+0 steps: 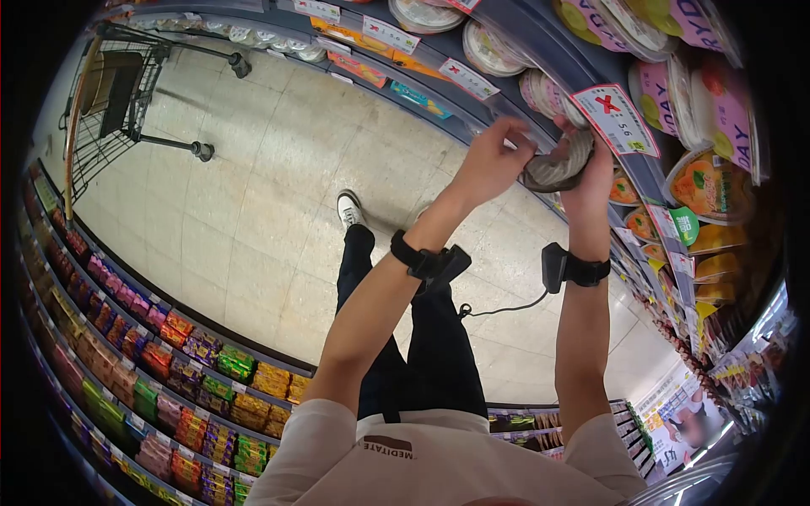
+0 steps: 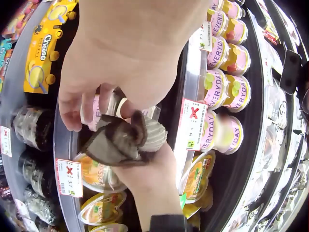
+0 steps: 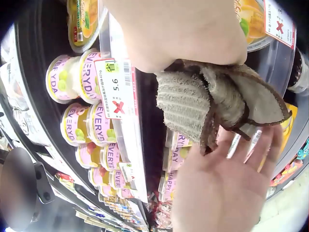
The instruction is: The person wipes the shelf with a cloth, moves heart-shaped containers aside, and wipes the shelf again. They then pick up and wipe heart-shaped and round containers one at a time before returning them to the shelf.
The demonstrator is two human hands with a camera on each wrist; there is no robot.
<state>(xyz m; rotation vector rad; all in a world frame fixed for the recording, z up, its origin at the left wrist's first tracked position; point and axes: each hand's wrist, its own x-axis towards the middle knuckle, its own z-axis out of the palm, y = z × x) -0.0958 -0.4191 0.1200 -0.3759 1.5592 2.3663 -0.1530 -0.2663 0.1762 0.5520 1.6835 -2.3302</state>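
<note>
A folded grey ribbed cloth with a dark brown edge is gripped by my right hand [image 1: 588,173]; the cloth [image 1: 557,169] hangs in front of the shelf. In the right wrist view the right hand [image 3: 183,34] covers the top of the cloth [image 3: 186,101]. My left hand [image 1: 498,160] is close beside it. From the left wrist, the left hand [image 2: 116,63] has loosely bent fingers apart from the cloth [image 2: 120,140], its thumb side against the folds. The left palm [image 3: 222,188] faces up below the cloth in the right wrist view, with the fingers extended behind it.
Shelves with pink-labelled cups [image 2: 217,89], orange dessert tubs [image 2: 195,179] and price tags [image 1: 616,121] stand close to both hands. A cart [image 1: 118,110] stands on the tiled floor [image 1: 278,160] at the far left. Snack shelves [image 1: 169,371] run along the lower left.
</note>
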